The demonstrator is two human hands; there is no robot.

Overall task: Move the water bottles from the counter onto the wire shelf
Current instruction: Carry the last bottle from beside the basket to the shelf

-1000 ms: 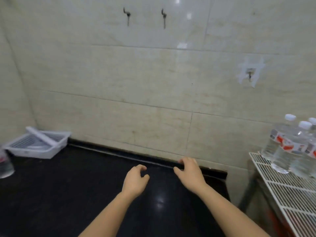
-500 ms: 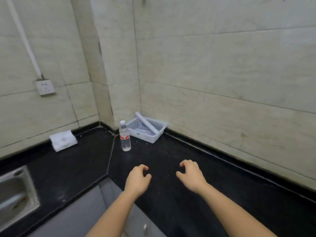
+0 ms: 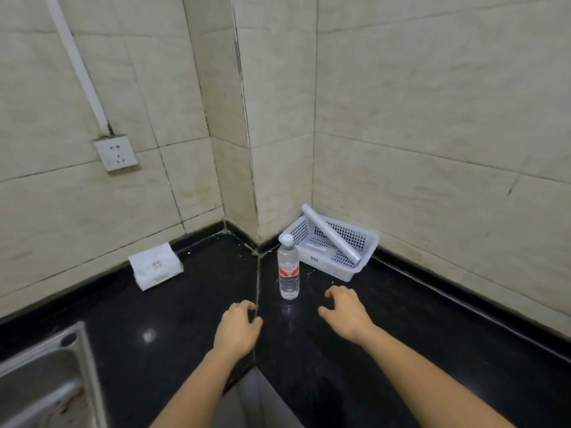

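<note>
One clear water bottle (image 3: 288,268) with a white cap and a red label stands upright on the black counter (image 3: 173,316), near the inner corner. My left hand (image 3: 237,329) hovers low and left of it, fingers curled, holding nothing. My right hand (image 3: 345,313) is just right of the bottle and a little nearer to me, fingers loosely curled and apart, empty. Neither hand touches the bottle. The wire shelf is out of view.
A white perforated basket (image 3: 367,261) with a white roll (image 3: 330,233) lying in it sits in the corner behind the bottle. A white tissue pack (image 3: 156,266) lies by the left wall. A steel sink (image 3: 40,381) is at lower left. A wall socket (image 3: 116,152) is above.
The view has swung left, away from the wire shelf with its bottles, toward the counter corner. The lone bottle is now closer, just ahead of both hands.
</note>
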